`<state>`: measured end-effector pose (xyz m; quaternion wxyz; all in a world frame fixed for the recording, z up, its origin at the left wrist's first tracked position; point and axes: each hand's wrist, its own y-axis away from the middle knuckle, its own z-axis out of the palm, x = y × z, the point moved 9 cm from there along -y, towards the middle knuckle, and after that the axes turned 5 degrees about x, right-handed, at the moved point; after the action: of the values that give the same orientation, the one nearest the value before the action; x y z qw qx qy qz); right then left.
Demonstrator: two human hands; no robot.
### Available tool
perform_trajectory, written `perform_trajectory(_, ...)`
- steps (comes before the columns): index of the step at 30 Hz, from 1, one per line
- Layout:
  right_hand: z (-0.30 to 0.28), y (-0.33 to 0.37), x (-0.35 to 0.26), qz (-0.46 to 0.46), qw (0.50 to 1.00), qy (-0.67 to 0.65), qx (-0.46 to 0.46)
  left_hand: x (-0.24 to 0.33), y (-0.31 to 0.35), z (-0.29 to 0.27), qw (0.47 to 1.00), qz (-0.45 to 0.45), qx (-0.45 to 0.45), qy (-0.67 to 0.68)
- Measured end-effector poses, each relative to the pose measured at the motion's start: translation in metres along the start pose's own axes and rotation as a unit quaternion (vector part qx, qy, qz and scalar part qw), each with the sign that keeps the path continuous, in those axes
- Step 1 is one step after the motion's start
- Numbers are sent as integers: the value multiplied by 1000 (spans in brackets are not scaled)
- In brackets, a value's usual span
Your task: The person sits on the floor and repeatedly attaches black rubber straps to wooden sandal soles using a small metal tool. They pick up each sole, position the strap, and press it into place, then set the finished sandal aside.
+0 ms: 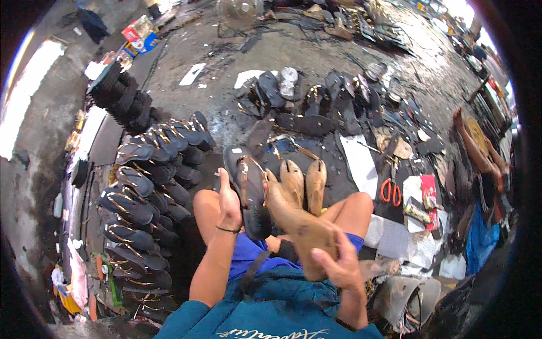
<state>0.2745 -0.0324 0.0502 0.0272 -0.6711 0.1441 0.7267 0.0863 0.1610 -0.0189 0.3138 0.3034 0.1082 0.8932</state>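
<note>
My left hand [230, 204] grips a dark sandal [248, 189] with a brown-and-gold strap, holding it upright over my left knee. Against the sandal's right side lies a brown wooden shoe last [293, 223], its toe tucked at the strap. My right hand [336, 263] clasps the heel end of that last above my lap. Two more wooden lasts [305, 183] stand side by side just beyond my knees. I sit on the floor in blue shorts and a teal shirt.
Rows of finished dark sandals [144, 195] are stacked at my left. More soles and sandals [307, 101] lie scattered ahead on the dark floor. Red-handled scissors [390, 191] and papers rest at my right. Another person [480, 169] sits at the far right.
</note>
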Motion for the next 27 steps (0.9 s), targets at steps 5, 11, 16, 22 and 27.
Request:
perform_trajectory(5, -54, -49, 46, -65, 916, 354, 179, -41, 17, 58, 990, -54, -131, 22)
perform_trajectory(11, 1, -114, -38, -154, 973, 166, 36, -97, 44, 62, 990, -131, -52, -4)
perform_trajectory(16, 28, -147, -13, -189, 954, 222, -67, -117, 46, 27, 972, -162, 25, -169)
perform_trajectory(22, 13, -168, 19, -108, 983, 150, -17, -106, 107, 10, 944, -115, 21, -310)
perform_trajectory(27, 32, -239, 71, -74, 976, 152, -137, -67, 69, -20, 938, -65, 96, -327)
